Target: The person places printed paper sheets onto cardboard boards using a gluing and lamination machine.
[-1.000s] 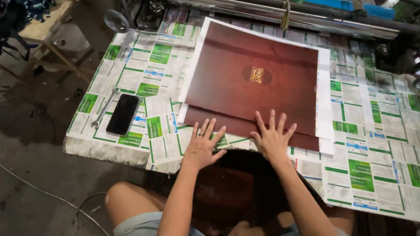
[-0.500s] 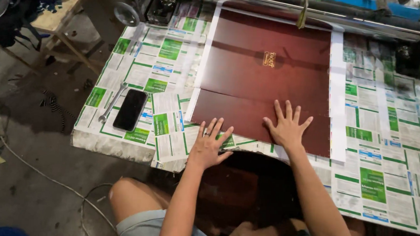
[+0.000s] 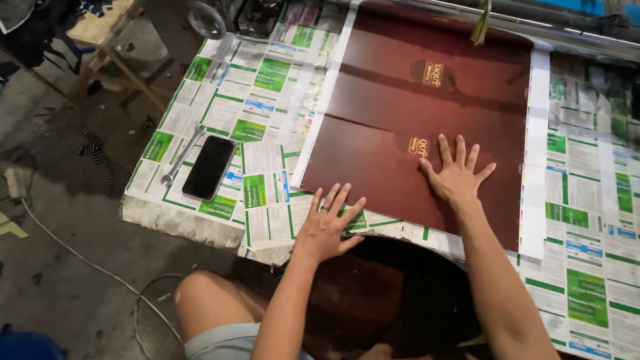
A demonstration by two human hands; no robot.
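A large dark red printed sheet [image 3: 379, 161] with white margins and a small gold emblem lies flat on a newspaper-covered table [image 3: 595, 216]. A second dark red sheet [image 3: 442, 69] lies just beyond it, reaching the machine at the far edge. My right hand [image 3: 455, 172] presses flat on the near sheet, fingers spread. My left hand [image 3: 328, 228] rests flat with fingers apart at the sheet's near edge, partly on the newspaper. Neither hand holds anything.
A black phone [image 3: 208, 167] and a metal wrench [image 3: 182, 154] lie on the table's left part. A long machine bar [image 3: 489, 13] runs along the far edge. A wooden stool [image 3: 113, 23] and cables [image 3: 75, 255] are on the floor at left. My bare knee [image 3: 211, 306] is below the table edge.
The view has shifted closer and the sheet sits farther up toward the machine. My right hand has slid forward onto the sheet; my left hand stays at the near edge.
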